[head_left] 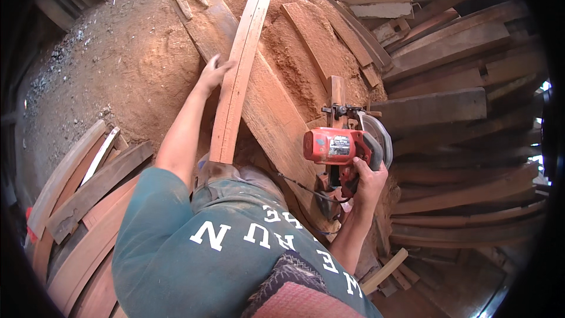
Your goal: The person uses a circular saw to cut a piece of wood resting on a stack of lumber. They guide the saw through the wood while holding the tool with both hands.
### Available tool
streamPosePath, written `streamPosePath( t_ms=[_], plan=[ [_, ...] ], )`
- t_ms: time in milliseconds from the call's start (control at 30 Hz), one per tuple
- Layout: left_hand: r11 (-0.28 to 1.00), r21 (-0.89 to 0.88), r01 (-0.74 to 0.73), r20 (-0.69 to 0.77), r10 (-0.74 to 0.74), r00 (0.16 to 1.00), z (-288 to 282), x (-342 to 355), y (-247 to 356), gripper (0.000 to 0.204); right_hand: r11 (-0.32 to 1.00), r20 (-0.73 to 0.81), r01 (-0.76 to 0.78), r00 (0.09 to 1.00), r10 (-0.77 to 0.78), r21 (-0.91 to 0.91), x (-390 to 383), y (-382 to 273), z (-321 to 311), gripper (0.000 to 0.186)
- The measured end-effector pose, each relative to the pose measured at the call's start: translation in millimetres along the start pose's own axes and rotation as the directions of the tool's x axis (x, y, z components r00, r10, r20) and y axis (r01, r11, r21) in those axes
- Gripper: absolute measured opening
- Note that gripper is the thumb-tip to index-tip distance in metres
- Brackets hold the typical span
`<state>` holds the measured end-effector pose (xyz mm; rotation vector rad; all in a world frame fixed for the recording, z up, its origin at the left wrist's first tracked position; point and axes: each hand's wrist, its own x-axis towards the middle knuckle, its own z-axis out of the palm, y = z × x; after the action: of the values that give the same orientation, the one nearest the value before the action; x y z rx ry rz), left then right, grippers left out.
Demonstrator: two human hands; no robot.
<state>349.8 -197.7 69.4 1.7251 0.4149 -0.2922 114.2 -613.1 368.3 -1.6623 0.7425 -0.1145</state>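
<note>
Board side: your left grip (215,75) is loosely spread, fingertips at the left edge of the long board (240,76); you aren't clasping it, and I cannot tell how firmly you touch it.
Saw side: your right grip (369,179) is wrapped round the rear handle of the red circular saw (335,146), out to the right of your body.
Long board: runs away from you, its near end by your lap, a dark line along its length; it lies across the wide plank (273,115) at a slant.
Saw: sits to the right of the long board, well apart from it, its grey guard (382,138) toward your right; just past its body you have a narrow wood piece (337,89).
Cord: the black cable (301,186) trails from the saw toward your waist.
Ground: reddish sawdust (147,53) spreads ahead of you.
Stacks: dark timbers (435,109) lie piled to your right, and curved boards (88,247) lie at your lower left.
</note>
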Motion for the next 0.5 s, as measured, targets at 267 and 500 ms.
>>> streamPosePath(
  t_ms=[267, 500],
  plan=[
    [0.619, -0.342, 0.707, 0.658, -0.379, 0.651, -9, -132, -133, 0.097, 1.0, -0.056, -0.002, 0.998, 0.003, 0.002, -9, -10, 10, 0.012],
    [0.343, -0.535, 0.772, 0.753, -0.219, 0.62, -19, -143, -135, 0.091, 0.996, 0.049, 0.0, 0.999, 0.005, -0.093, -6, -10, 4, 0.04]
  ],
)
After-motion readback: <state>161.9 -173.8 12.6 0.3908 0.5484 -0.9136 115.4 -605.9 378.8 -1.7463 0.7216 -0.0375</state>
